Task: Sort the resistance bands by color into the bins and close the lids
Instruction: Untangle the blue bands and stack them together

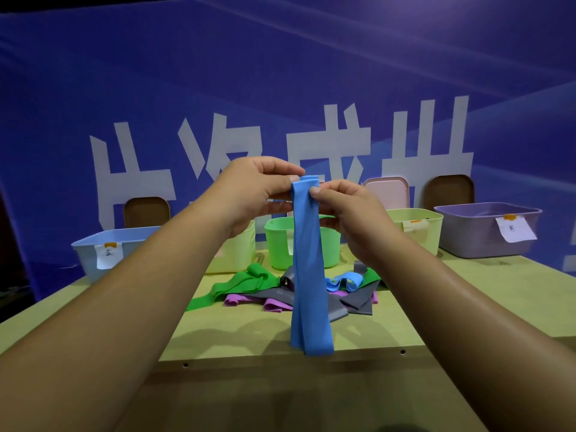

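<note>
Staged demo/recording booth, prob. event setup: big blue printed banner (280, 73) w/ white characters as backdrop, bare plywood table (436, 310), row of paper-labelled plastic bins (467, 241).

We cannot read the paper label (107, 255) on the pale blue bin (84, 260), nor the one on the grey-purple bin (473, 241); the marks are too small. The left hand (258, 188) and its forearm cover most of the left yellow bin (240, 254). The right hand (346, 210) covers the near corner of the right yellow bin (417, 233). The blue band (307, 260) hides the green bin's (279, 244) middle and part of the pile of bands (274, 296). Both forearms run out of view at the lower edge.
</note>
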`<state>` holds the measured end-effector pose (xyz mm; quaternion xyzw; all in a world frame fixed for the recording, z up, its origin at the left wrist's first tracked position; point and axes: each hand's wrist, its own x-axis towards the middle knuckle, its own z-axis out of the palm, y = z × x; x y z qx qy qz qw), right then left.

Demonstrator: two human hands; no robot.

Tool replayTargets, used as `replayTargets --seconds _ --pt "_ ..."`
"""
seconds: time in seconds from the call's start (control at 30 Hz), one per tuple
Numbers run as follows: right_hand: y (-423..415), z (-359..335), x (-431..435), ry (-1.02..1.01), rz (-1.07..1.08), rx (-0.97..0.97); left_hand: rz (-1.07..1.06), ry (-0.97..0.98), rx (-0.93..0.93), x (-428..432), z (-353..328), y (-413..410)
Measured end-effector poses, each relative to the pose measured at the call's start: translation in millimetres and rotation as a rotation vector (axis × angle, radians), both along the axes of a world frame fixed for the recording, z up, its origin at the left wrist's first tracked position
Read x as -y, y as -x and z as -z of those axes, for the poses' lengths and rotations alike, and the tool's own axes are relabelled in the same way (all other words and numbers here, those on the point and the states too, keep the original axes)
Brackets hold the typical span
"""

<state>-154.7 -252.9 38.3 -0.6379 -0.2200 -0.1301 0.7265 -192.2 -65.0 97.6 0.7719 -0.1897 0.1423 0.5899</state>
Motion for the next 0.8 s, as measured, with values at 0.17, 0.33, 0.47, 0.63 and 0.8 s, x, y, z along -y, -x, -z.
replayTargets --seconds 0.17,0.33,0.47,0.63,0.8 --pt "1 3 -1 -0.011 0.008 -0.005 -0.024 -0.028 0.006 -2 2 6" --pt "0 6 -4 -0.011 0.024 -0.007 -0.010 -0.018 -0.009 -3 6 6" --pt "-1 6 -7 -0.032 0.031 -0.009 -0.016 -0.004 -0.004 -4 8 5" --pt "-2 6 -10 -0.043 0.067 -0.015 -0.013 0.014 -0.006 -3 10 7" --pt "-4 7 -11 -0.040 0.080 -0.014 -0.028 0.053 -0.015 -2 9 7"
